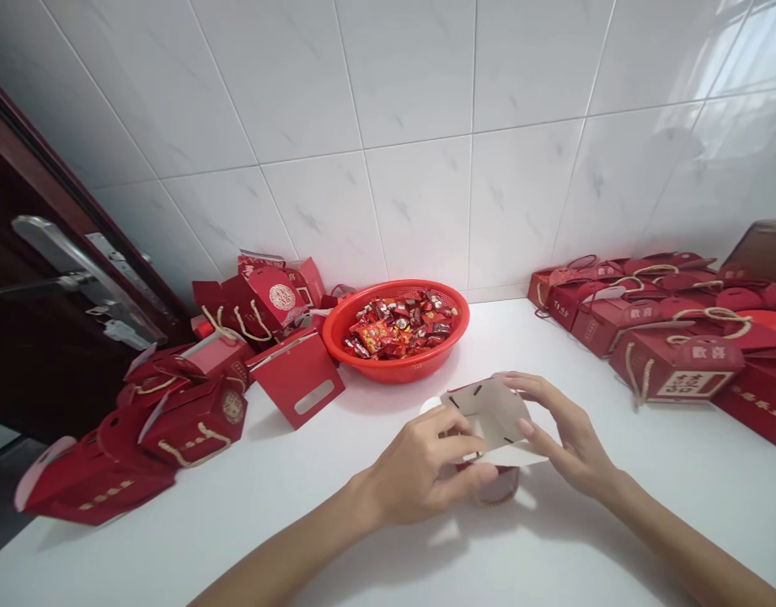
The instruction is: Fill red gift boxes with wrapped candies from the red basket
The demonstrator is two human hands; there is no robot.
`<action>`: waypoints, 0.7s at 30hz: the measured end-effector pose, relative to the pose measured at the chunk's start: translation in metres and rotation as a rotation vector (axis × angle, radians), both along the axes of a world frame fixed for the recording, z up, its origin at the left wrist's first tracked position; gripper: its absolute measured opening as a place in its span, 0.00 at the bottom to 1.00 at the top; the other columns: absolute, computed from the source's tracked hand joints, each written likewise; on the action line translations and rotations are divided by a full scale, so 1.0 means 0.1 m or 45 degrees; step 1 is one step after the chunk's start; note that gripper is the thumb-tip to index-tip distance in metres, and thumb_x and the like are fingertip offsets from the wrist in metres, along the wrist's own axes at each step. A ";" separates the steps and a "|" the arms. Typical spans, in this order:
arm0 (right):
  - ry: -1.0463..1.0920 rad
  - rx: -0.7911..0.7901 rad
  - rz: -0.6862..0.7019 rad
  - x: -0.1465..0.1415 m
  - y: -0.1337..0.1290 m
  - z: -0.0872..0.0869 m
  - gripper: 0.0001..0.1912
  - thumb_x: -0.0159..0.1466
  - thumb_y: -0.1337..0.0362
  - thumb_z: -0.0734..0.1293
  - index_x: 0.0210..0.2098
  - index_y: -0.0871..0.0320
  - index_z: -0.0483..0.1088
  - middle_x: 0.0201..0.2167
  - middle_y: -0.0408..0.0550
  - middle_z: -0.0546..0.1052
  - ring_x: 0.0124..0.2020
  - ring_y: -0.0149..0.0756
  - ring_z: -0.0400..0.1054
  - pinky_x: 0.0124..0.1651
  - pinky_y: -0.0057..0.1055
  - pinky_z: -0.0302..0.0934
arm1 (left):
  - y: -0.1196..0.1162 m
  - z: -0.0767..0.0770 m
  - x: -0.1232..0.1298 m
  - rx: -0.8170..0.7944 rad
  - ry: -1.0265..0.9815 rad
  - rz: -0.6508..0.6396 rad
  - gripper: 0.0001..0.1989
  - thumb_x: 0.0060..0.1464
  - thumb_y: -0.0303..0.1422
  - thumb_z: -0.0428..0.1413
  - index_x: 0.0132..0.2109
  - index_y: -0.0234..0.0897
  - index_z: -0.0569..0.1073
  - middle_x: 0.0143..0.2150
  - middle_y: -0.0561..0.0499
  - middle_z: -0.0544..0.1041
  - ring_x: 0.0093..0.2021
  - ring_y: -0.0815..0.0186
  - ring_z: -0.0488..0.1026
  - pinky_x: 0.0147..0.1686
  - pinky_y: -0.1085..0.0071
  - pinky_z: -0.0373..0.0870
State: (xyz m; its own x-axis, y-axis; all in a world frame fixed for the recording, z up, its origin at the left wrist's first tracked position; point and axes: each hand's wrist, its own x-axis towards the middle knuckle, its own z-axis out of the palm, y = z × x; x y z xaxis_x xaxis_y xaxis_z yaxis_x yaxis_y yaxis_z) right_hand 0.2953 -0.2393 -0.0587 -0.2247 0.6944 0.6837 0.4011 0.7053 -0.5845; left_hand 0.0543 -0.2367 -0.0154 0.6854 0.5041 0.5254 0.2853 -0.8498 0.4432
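Note:
An unclosed paper gift box (492,415) stands in front of me, its pale inside facing up and small dark slots showing in its walls. Red card and a cord loop show at its near side. My left hand (422,464) is closed on its near left edge, with some fingers reaching over the opening. On the right, my right hand (568,434) grips the box wall, thumb at the near flap and fingers at the far corner. Beyond the box sits a red plastic basket (419,367) filled with wrapped candies (400,327).
Several red gift boxes with cord handles (195,421) crowd the left side, near a dark door (40,312). A red box with an oval cutout (299,379) stands beside the basket. More closed boxes (675,362) line the right. A tiled wall (419,202) backs the white table (286,506).

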 end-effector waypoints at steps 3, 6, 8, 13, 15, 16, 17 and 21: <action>0.039 -0.136 -0.025 0.01 0.02 -0.04 0.21 0.67 0.58 0.65 0.58 0.50 0.63 0.52 0.54 0.74 0.51 0.42 0.72 0.47 0.34 0.72 | 0.00 0.07 -0.05 -0.222 0.005 0.117 0.16 0.67 0.38 0.49 0.52 0.39 0.77 0.50 0.42 0.73 0.37 0.66 0.74 0.40 0.67 0.75; -0.018 -0.298 0.009 -0.01 0.03 -0.10 0.26 0.64 0.54 0.67 0.60 0.50 0.61 0.54 0.54 0.72 0.53 0.44 0.71 0.46 0.34 0.73 | 0.02 0.07 -0.08 -0.323 0.017 0.270 0.18 0.63 0.38 0.54 0.58 0.43 0.72 0.63 0.40 0.65 0.30 0.71 0.73 0.35 0.68 0.76; -0.020 -0.404 0.111 -0.04 0.03 -0.14 0.28 0.65 0.53 0.67 0.62 0.50 0.59 0.56 0.55 0.71 0.51 0.43 0.72 0.47 0.35 0.73 | 0.05 0.06 -0.10 -0.343 0.026 0.369 0.18 0.60 0.36 0.56 0.57 0.43 0.71 0.65 0.40 0.63 0.25 0.74 0.71 0.33 0.68 0.76; 0.070 -0.684 0.378 -0.19 0.02 -0.19 0.34 0.66 0.48 0.64 0.67 0.50 0.54 0.56 0.55 0.72 0.44 0.42 0.74 0.48 0.39 0.71 | 0.14 0.16 -0.16 -0.445 0.101 0.591 0.10 0.55 0.37 0.57 0.43 0.38 0.74 0.48 0.43 0.77 0.31 0.63 0.75 0.32 0.67 0.73; 0.095 -0.790 0.411 -0.24 0.02 -0.20 0.36 0.65 0.46 0.64 0.68 0.51 0.54 0.56 0.56 0.72 0.45 0.44 0.74 0.50 0.41 0.69 | 0.18 0.24 -0.20 -0.667 0.171 0.600 0.09 0.56 0.39 0.56 0.38 0.38 0.73 0.37 0.48 0.78 0.30 0.61 0.76 0.27 0.70 0.70; 0.102 -0.835 0.417 -0.26 0.02 -0.20 0.37 0.65 0.45 0.64 0.68 0.52 0.53 0.56 0.57 0.72 0.46 0.44 0.73 0.51 0.42 0.68 | 0.20 0.28 -0.22 -0.786 0.195 0.604 0.10 0.56 0.41 0.55 0.37 0.38 0.72 0.34 0.50 0.78 0.27 0.63 0.76 0.23 0.72 0.67; 0.106 -0.867 0.417 -0.28 0.03 -0.20 0.39 0.64 0.44 0.65 0.68 0.52 0.53 0.55 0.57 0.73 0.46 0.45 0.73 0.52 0.43 0.68 | 0.22 0.31 -0.23 -0.884 0.206 0.616 0.11 0.56 0.41 0.55 0.36 0.37 0.71 0.33 0.51 0.77 0.24 0.64 0.75 0.20 0.74 0.64; 0.118 -0.876 0.405 -0.31 0.10 -0.21 0.42 0.63 0.40 0.64 0.69 0.54 0.53 0.56 0.58 0.72 0.46 0.47 0.72 0.52 0.45 0.66 | 0.28 0.37 -0.31 -0.986 0.101 0.624 0.15 0.54 0.42 0.57 0.42 0.35 0.74 0.36 0.49 0.79 0.23 0.65 0.75 0.16 0.75 0.61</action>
